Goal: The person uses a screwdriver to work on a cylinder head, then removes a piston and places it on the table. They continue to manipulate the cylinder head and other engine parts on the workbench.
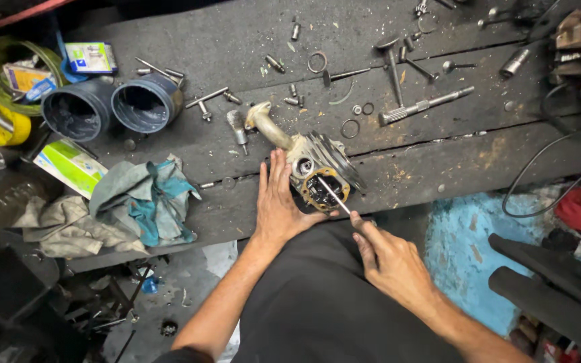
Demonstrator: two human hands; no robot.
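A grimy metal engine cylinder head (317, 168) with cooling fins and a curved intake pipe (267, 124) lies near the front edge of a dark wooden workbench (438, 154). My left hand (280, 202) rests flat against its left side, steadying it. My right hand (388, 259) grips a thin screwdriver (334, 196) whose tip pokes into the open, gasket-ringed face of the head.
Loose bolts, rings, valves and a shaft (425, 105) are scattered over the bench. Two dark blue cups (112, 107) stand at the left beside rags (139, 202) and small boxes. A black cable (559, 148) loops at the right. My dark trousers fill the foreground.
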